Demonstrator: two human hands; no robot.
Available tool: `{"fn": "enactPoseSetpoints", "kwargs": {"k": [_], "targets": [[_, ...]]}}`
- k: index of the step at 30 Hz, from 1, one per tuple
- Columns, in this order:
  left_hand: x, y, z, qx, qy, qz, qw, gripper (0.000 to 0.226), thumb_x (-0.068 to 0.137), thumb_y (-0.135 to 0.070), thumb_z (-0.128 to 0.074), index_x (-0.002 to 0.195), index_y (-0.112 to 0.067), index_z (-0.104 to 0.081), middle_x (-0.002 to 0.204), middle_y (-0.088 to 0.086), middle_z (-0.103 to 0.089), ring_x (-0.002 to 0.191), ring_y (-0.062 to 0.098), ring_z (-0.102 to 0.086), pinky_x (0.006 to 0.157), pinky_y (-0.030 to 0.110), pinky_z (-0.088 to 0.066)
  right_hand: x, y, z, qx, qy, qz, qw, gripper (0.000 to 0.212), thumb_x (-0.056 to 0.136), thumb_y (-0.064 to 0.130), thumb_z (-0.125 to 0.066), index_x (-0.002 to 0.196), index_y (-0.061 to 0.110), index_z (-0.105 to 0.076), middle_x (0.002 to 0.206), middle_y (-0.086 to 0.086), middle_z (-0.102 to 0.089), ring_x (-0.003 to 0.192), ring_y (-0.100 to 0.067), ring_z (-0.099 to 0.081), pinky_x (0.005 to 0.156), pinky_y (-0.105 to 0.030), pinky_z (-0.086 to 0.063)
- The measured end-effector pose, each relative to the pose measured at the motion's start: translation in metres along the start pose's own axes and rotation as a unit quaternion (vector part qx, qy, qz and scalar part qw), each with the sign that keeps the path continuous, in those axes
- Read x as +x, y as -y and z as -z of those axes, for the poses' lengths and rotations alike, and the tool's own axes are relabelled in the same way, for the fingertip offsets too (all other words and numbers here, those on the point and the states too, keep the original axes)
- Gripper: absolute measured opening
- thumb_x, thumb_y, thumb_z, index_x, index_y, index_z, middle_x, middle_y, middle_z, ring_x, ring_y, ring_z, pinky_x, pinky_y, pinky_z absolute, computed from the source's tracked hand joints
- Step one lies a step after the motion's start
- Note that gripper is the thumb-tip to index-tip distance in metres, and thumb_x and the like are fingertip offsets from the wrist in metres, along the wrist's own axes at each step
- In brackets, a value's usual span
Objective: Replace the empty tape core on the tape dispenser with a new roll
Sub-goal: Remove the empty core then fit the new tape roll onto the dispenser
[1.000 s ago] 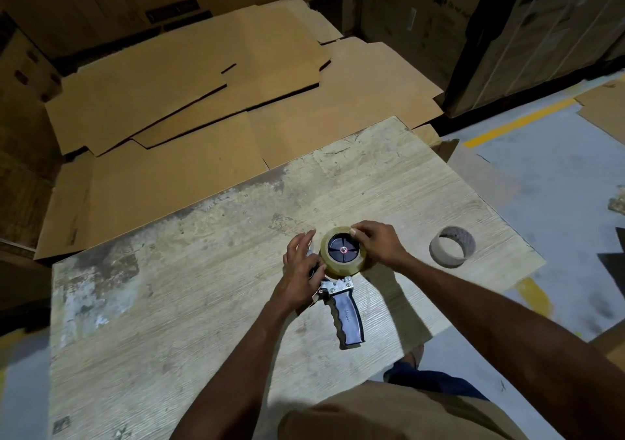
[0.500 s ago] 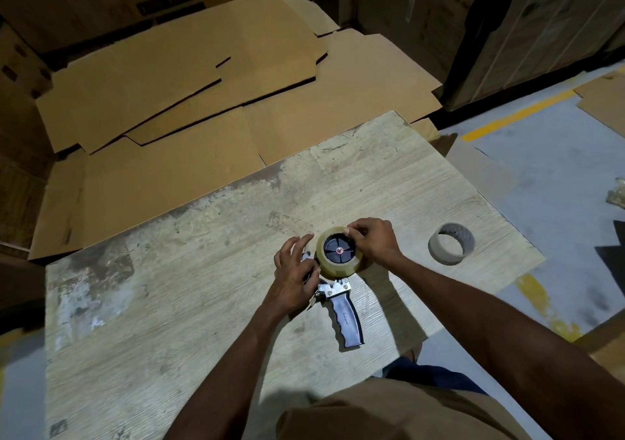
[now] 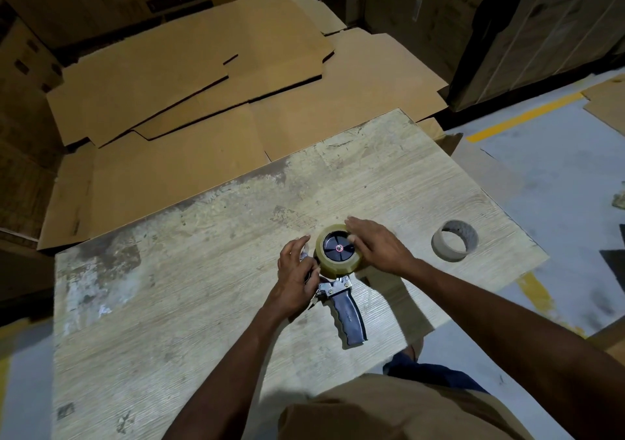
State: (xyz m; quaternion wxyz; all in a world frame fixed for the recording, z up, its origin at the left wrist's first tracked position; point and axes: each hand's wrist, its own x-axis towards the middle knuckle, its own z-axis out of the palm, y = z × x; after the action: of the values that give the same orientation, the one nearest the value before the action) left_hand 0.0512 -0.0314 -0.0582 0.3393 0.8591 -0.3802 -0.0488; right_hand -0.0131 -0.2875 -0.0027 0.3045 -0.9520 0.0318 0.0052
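The tape dispenser lies flat on the wooden table, its dark handle pointing toward me. A new clear tape roll sits on the dispenser's black hub. My right hand rests on the roll's right and far side, fingers curved over its rim. My left hand holds the dispenser's metal front end, just left of the roll. The empty cardboard tape core stands apart on the table to the right.
Flattened cardboard sheets lie beyond the table's far edge. Stacked cartons stand at the back right. Grey floor with a yellow line runs along the right, close to the table's right edge.
My right hand's fingers have spread flatter over the far rim of the roll. The left hand stays on the dispenser's front end. The roll and dispenser have not shifted.
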Motion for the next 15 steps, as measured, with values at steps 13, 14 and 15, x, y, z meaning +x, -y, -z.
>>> {"fn": "enactPoseSetpoints", "kwargs": {"k": [13,14,15], "targets": [[-0.002,-0.001,0.002,0.033,0.004,-0.018,0.999,0.008,0.099,-0.026,-0.062,0.097,-0.018,-0.065,0.165,0.004,-0.031,0.151,0.031,-0.020,0.111,0.047,-0.021,-0.004,-0.003,0.003,-0.154,0.167,0.055,0.972,0.103,0.095,0.072,-0.044,0.164,0.008,-0.001,0.173,-0.010,0.002,0.159,-0.022,-0.004,0.127,-0.037,-0.016],[-0.003,0.000,0.001,0.040,-0.001,-0.018,0.999,0.007,0.099,-0.025,-0.064,0.097,-0.019,-0.066,0.164,0.005,-0.033,0.151,0.032,-0.021,0.112,0.045,-0.018,-0.001,-0.002,0.004,-0.133,0.168,0.050,0.976,0.106,0.093,0.070,-0.052,0.164,0.008,-0.003,0.173,-0.011,-0.004,0.159,-0.024,-0.011,0.125,-0.037,-0.020],[-0.004,0.000,0.001,0.049,-0.008,-0.019,0.999,0.006,0.098,-0.025,-0.066,0.096,-0.019,-0.066,0.164,0.005,-0.035,0.151,0.032,-0.022,0.113,0.042,-0.016,0.003,0.000,0.007,-0.114,0.170,0.048,0.978,0.108,0.091,0.067,-0.060,0.164,0.007,-0.006,0.172,-0.013,-0.012,0.157,-0.027,-0.018,0.123,-0.037,-0.025]]}}
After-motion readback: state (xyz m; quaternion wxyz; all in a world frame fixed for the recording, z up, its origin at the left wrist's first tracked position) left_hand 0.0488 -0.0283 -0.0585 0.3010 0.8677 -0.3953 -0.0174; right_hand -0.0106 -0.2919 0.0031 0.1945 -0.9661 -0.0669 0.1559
